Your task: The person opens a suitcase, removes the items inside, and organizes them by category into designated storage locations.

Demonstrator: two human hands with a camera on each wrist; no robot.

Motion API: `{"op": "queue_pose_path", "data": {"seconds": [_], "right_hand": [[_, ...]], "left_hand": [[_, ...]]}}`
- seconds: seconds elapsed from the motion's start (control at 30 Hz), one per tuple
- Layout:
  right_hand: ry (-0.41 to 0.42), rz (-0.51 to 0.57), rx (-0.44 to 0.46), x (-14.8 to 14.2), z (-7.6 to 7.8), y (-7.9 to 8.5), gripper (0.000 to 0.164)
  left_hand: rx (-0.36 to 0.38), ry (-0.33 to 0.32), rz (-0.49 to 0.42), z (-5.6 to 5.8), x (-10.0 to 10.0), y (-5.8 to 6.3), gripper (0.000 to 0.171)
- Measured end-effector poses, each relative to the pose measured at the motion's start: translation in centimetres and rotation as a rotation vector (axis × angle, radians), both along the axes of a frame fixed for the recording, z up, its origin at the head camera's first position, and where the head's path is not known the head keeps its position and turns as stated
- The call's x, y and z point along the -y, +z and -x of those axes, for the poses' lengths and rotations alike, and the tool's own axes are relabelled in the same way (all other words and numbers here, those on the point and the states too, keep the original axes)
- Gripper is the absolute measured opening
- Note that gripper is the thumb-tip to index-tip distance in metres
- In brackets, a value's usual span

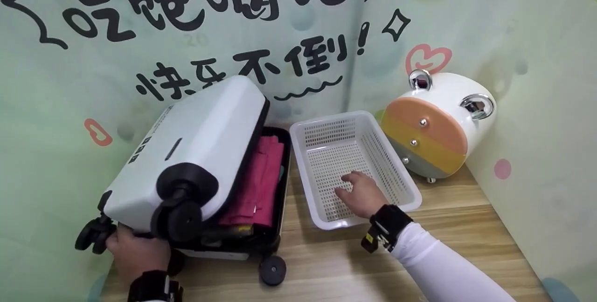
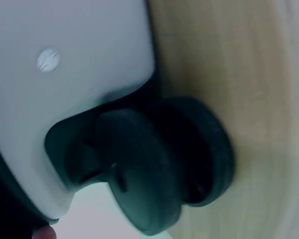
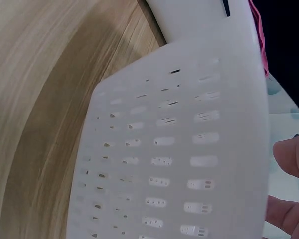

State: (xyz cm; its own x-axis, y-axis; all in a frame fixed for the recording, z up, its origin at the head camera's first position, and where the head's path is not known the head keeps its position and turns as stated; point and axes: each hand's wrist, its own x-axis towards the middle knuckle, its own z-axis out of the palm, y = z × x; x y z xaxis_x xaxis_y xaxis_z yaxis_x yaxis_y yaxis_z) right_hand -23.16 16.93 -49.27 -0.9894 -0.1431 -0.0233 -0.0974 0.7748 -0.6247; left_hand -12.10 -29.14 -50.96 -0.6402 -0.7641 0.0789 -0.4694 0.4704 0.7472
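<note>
A white hard-shell suitcase (image 1: 196, 120) stands at the left with its lid raised partway, black wheels on its near side. Folded pink-red clothing (image 1: 259, 181) shows in the gap. At the lid's near left corner, beside a wheel, my left hand (image 1: 142, 253) holds the edge; most of its fingers are hidden. The left wrist view shows the suitcase's wheel (image 2: 144, 164) close up and one fingertip (image 2: 44, 233). Over the white perforated basket (image 1: 322, 220) hovers my right hand (image 1: 364, 195), fingers loosely spread and holding nothing. Its fingers (image 3: 291, 154) appear past the basket's rim in the right wrist view.
A white rounded drawer box (image 1: 466, 87) with a striped orange, yellow and grey front sits at the back right, near the basket. Printed wall panels (image 1: 298, 50) enclose the wooden table (image 1: 326, 269) behind and at both sides.
</note>
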Motion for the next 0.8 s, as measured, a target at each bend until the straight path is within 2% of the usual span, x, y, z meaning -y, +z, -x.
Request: {"op": "queue_pose_path", "data": {"seconds": [0.17, 0.23, 0.33, 0.5, 0.63, 0.8], "right_hand": [[0.005, 0.000, 0.001, 0.0, -0.1, 0.0, 0.050], [0.005, -0.001, 0.002, 0.0, -0.1, 0.0, 0.049], [0.002, -0.002, 0.014, -0.1, -0.2, 0.0, 0.050], [-0.007, 0.002, 0.031, -0.1, -0.3, 0.1, 0.050], [-0.014, -0.004, 0.020, -0.1, -0.3, -0.1, 0.048], [-0.018, -0.011, 0.014, 0.0, -0.1, -0.3, 0.048]], "left_hand": [[-0.040, 0.058, 0.044, 0.5, 1.1, 0.8, 0.044], [-0.047, 0.071, 0.020, 0.6, 1.7, 1.0, 0.042], [-0.012, 0.070, -0.042, 0.7, 2.6, 1.4, 0.051], [0.043, 0.076, -0.099, 0.9, 3.6, 2.0, 0.072], [0.076, 0.082, -0.178, 1.1, 4.3, 2.1, 0.079], [0.131, 0.074, -0.194, 1.2, 5.0, 1.6, 0.080]]}}
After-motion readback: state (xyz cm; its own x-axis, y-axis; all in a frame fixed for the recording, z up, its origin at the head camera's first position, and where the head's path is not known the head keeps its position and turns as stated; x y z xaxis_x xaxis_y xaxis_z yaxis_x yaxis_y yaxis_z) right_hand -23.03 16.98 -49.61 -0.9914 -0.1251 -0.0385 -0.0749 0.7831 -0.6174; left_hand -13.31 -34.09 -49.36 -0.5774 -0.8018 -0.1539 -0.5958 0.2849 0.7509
